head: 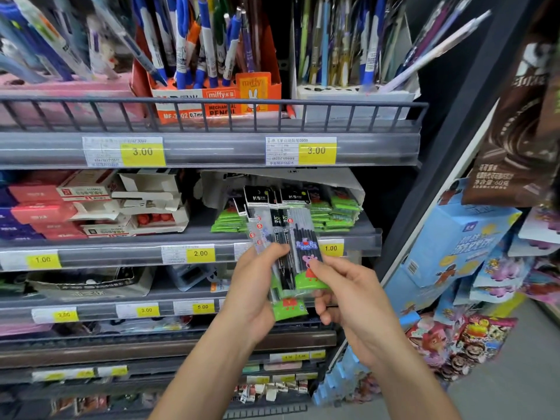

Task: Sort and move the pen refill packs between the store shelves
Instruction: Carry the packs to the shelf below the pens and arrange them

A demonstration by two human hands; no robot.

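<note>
Several pen refill packs (283, 253) are gripped as a fan in front of the middle shelf (188, 237), the left hand (253, 286) holding them and the right hand (342, 286) pinching the front one, so sorting seems unfinished, with more packs (336, 210) lying on that shelf.

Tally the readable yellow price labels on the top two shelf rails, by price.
3.00 labels: 2
1.00 labels: 2
2.00 label: 1
Total: 5
</note>
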